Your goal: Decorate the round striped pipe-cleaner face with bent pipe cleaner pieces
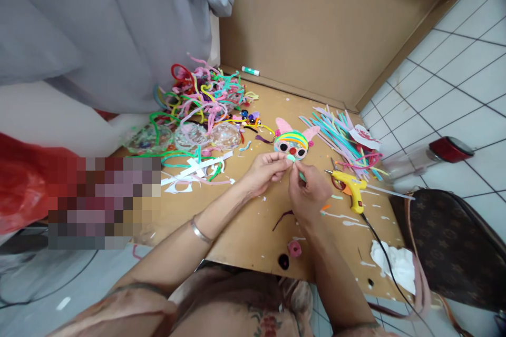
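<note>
While a pink coil (pixel 294 248) lies near the front edge of the table (pixel 241 231), the left hand (pixel 269 171) and right hand (pixel 310 185) pinch a pale green piece (pixel 291 158) between their fingertips. The face ornament (pixel 291 139) lies just beyond these fingertips, ears pointing away; a green-and-white tube (pixel 250 71) lies at the rear.

Bare worktop (pixel 253 237) is offering room between the forearms (pixel 229 205) at lower center and in a strip above the eared craft face (pixel 291 137).
At upper left of center, a pipe-cleaner heap (pixel 211 108) is crowding the way beyond the left hand (pixel 264 172); a cardboard wall (pixel 308 21) is closing off the top. Right of center, loose stems (pixel 336 134) and a glue gun (pixel 354 189) are hemming in the right hand (pixel 311 184), a black cord (pixel 380 244) is crossing lower right, and a brown bag (pixel 458 242) is blocking the right edge. A pink roll (pixel 294 254) and a black roll (pixel 283 261) are narrowing the lower gap.
</note>
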Demonstrator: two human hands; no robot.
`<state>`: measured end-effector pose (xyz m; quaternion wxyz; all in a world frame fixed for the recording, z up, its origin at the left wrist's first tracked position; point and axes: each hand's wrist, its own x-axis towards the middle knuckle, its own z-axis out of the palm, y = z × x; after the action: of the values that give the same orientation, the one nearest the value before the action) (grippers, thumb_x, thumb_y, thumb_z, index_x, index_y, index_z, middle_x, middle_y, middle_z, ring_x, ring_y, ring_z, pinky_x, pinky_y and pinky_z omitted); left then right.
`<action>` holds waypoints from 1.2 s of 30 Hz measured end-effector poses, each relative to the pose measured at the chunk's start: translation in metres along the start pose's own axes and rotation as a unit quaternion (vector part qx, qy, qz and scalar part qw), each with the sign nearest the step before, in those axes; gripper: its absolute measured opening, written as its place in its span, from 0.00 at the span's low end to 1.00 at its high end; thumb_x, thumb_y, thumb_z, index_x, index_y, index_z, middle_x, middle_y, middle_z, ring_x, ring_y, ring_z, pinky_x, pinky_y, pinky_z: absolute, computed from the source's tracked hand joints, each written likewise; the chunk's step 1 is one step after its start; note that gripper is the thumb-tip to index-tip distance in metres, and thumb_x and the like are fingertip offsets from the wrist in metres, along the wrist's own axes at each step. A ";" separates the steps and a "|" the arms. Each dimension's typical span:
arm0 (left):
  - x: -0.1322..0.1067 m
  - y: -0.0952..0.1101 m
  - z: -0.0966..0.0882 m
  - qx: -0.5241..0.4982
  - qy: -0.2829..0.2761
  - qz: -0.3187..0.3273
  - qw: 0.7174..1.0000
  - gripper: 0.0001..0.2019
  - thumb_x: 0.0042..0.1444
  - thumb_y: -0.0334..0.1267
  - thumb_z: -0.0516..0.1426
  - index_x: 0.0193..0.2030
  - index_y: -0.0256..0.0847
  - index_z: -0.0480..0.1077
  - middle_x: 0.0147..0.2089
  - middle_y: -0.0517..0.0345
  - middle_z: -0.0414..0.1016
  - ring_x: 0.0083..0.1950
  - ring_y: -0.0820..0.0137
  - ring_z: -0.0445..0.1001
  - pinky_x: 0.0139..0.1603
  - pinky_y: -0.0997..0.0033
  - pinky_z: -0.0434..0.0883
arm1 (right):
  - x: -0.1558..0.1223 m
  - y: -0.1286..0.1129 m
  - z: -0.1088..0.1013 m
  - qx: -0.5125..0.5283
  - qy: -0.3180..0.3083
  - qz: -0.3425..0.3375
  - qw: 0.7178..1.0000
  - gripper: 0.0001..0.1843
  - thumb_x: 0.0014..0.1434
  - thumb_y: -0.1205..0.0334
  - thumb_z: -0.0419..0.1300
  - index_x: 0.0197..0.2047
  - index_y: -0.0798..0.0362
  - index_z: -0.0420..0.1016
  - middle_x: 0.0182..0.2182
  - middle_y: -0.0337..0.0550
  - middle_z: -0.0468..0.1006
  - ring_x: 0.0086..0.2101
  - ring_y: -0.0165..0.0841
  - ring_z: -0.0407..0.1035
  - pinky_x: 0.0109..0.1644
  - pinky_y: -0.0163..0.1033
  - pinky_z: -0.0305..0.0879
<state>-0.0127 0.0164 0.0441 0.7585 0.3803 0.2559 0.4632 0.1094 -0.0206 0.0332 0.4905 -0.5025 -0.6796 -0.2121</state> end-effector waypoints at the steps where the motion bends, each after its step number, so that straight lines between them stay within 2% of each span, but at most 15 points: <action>1: 0.000 0.001 0.000 -0.004 -0.003 -0.003 1.000 0.21 0.36 0.45 0.72 0.26 0.33 0.69 0.21 0.69 0.59 0.20 0.86 0.51 0.19 0.81 0.44 | 0.000 0.000 -0.001 -0.020 0.002 -0.019 1.000 0.07 0.63 0.67 0.57 0.35 0.52 0.76 0.20 0.38 0.75 0.22 0.29 0.67 0.27 0.36 0.57; 5: -0.002 0.005 -0.001 -0.018 -0.008 -0.019 1.000 0.21 0.35 0.44 0.72 0.24 0.34 0.66 0.21 0.69 0.58 0.19 0.87 0.51 0.19 0.82 0.43 | -0.001 0.000 -0.004 -0.082 -0.001 -0.075 0.994 0.07 0.64 0.67 0.56 0.38 0.53 0.75 0.18 0.38 0.72 0.21 0.29 0.64 0.28 0.39 0.53; 11: -0.002 0.005 -0.002 -0.043 -0.027 -0.035 0.998 0.20 0.38 0.40 0.71 0.23 0.34 0.64 0.21 0.69 0.57 0.20 0.86 0.50 0.18 0.83 0.43 | -0.001 -0.001 -0.005 -0.101 -0.001 -0.092 0.991 0.07 0.65 0.68 0.55 0.39 0.52 0.74 0.18 0.36 0.70 0.20 0.29 0.63 0.29 0.40 0.51; 20: -0.005 -0.001 0.009 -0.092 0.042 -0.020 0.995 0.15 0.40 0.36 0.68 0.24 0.34 0.65 0.20 0.69 0.57 0.20 0.86 0.50 0.18 0.84 0.44 | 0.000 -0.002 -0.007 -0.096 -0.002 -0.095 0.991 0.04 0.64 0.69 0.56 0.40 0.53 0.72 0.19 0.36 0.72 0.22 0.29 0.64 0.30 0.40 0.50; 27: -0.008 0.000 0.016 -0.155 0.067 -0.052 0.984 0.15 0.44 0.31 0.67 0.23 0.35 0.62 0.21 0.69 0.57 0.20 0.87 0.51 0.17 0.86 0.46 | -0.002 0.000 -0.005 -0.087 -0.010 -0.068 0.994 0.05 0.64 0.68 0.56 0.39 0.52 0.72 0.20 0.37 0.73 0.22 0.29 0.65 0.29 0.40 0.50; 31: -0.007 0.000 0.015 -0.194 0.053 -0.082 0.976 0.12 0.44 0.29 0.67 0.24 0.33 0.65 0.22 0.67 0.60 0.20 0.88 0.53 0.17 0.88 0.49 | -0.001 0.001 -0.004 -0.055 0.001 -0.048 0.997 0.05 0.63 0.69 0.57 0.38 0.52 0.74 0.21 0.38 0.75 0.22 0.29 0.67 0.30 0.38 0.55; 34: -0.004 0.002 0.007 -0.150 0.037 -0.081 0.985 0.11 0.44 0.32 0.68 0.28 0.32 0.69 0.25 0.64 0.65 0.21 0.86 0.58 0.19 0.87 0.53 | 0.002 0.003 -0.004 -0.014 -0.007 0.011 1.000 0.06 0.64 0.67 0.56 0.38 0.52 0.75 0.24 0.38 0.78 0.24 0.28 0.69 0.31 0.35 0.61; 36: -0.002 0.006 -0.001 -0.079 0.047 -0.041 0.995 0.13 0.45 0.39 0.68 0.30 0.33 0.71 0.26 0.62 0.68 0.22 0.85 0.60 0.19 0.85 0.54 | 0.004 0.003 -0.006 0.015 -0.023 0.051 0.998 0.08 0.64 0.65 0.56 0.37 0.52 0.76 0.26 0.38 0.79 0.25 0.28 0.71 0.32 0.34 0.64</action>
<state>-0.0172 0.0166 0.0486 0.7917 0.2863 0.2696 0.4675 0.1150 -0.0222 0.0393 0.4921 -0.5337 -0.6677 -0.1648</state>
